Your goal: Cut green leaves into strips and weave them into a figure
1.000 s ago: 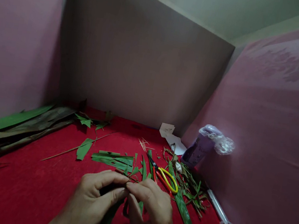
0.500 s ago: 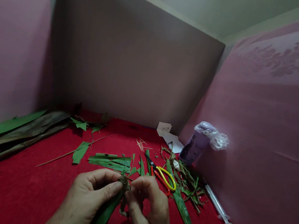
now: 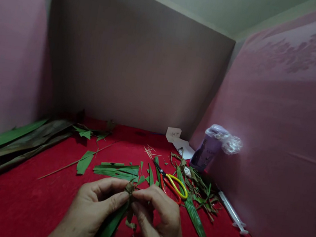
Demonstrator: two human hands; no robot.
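A long green leaf strip (image 3: pixel 111 226) hangs down toward me from between my hands, with a small brownish leaf knot (image 3: pixel 129 187) at its top. My left hand (image 3: pixel 94 208) pinches the strip and the knot between thumb and forefinger. On the other side, my right hand (image 3: pixel 158 217) has its thumb and fingers closed at the knot. A dried brown leaf strip (image 3: pixel 130 224) dangles below the right fingertips. What exactly sits between the right fingers is partly hidden. Just beyond the hands lie cut green leaf pieces (image 3: pixel 116 170).
Scissors (image 3: pixel 176 186) with yellow and red handles lie right of the hands on the red cloth (image 3: pixel 29 202). Leaf scraps (image 3: pixel 200 190), a syringe (image 3: pixel 231 210) and a purple cup (image 3: pixel 208 150) stand or lie further right. Toothpicks (image 3: pixel 149 151) are behind; long dried leaves (image 3: pixel 23 146) lie left.
The right fingers have shifted slightly left against the knot and straightened a little. The dried strip under them hangs looser. My left hand stays almost still; the view has tilted slightly.
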